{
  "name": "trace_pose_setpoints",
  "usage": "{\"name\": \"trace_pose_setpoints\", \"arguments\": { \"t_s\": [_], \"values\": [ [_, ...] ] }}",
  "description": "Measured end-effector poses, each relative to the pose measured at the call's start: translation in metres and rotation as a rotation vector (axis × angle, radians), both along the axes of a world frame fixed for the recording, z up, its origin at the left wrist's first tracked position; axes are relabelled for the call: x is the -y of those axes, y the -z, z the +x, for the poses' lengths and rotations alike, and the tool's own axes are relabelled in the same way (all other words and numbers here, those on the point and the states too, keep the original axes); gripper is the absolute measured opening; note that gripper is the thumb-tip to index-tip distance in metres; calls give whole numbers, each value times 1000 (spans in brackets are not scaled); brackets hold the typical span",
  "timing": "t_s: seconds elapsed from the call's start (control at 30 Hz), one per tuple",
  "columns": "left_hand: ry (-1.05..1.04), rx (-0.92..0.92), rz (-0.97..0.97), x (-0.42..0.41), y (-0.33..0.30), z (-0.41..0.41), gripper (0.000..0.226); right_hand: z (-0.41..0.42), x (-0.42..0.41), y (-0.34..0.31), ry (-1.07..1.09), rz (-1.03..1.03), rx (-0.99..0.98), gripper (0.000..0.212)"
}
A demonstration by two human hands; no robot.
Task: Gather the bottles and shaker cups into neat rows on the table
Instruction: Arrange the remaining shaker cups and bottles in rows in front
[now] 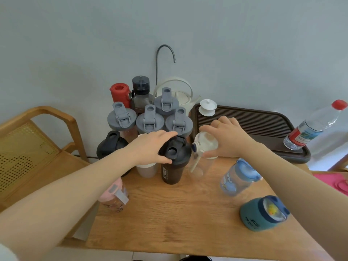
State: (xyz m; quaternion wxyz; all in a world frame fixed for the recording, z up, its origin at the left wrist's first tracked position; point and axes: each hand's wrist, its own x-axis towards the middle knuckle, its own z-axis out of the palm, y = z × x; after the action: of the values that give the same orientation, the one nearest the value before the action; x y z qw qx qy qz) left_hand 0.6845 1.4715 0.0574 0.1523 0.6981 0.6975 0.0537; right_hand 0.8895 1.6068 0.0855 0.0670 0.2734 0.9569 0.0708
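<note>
My left hand (152,146) is on top of the black shaker cup (174,161). My fingers curve over its lid and my thumb is at the front, so I have hold of it. My right hand (227,136) grips the white lid of the clear bottle (203,153). That bottle is just beside the black cup, on its right, and it looks a bit tilted.

I think I am in the middle of the job. I am putting these two into the front row. Behind them stand four shaker cups with grey lids (149,120), close together. Behind those are a red bottle (119,93) and a dark grey bottle (141,89). Another black shaker (111,146) stands on the left, and a white cup (146,168) is under my left wrist.

Some bottles are not in a row yet. The pink bottle (114,193) is near the left edge of the table (178,213). The blue cartoon bottle (239,178) and the teal bottle (263,213) are on the right, well apart from the group. A water bottle with a red cap (316,125) stands on the dark tray (263,121).

Next I should stand the clear bottle straight, right beside the black cup. Then I can let go and reach for the loose ones. I must move slowly, so I do not knock the packed cups.
</note>
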Motion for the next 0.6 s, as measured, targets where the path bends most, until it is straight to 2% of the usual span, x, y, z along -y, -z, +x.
{"name": "trace_pose_setpoints", "arguments": {
  "t_s": [0.07, 0.13, 0.23, 0.33, 0.4, 0.5, 0.6],
  "values": [
    [-15, 16, -9, 0, 1, 4, 88, -4, 4, 3, 63, 89, 17, 76],
    [-89, 35, -7, 1, -1, 11, 94, -6, 7, 4, 95, 81, 7, 75],
    [-116, 42, 14, -2, -3, 19, 83, -2, 4, 1, 57, -70, -7, 81],
    [-26, 110, -47, -4, -11, 20, 71, 1, -5, -10, -73, -236, 126, 96],
    [73, 112, -93, -4, -17, 19, 64, 2, -11, -14, -106, -319, 180, 96],
    [196, 75, -78, -5, -19, 19, 58, 2, -11, -9, -89, -225, 164, 84],
    [239, 75, 10, -7, -14, 20, 55, 2, -10, -2, -33, -130, 126, 93]
  ]
}}
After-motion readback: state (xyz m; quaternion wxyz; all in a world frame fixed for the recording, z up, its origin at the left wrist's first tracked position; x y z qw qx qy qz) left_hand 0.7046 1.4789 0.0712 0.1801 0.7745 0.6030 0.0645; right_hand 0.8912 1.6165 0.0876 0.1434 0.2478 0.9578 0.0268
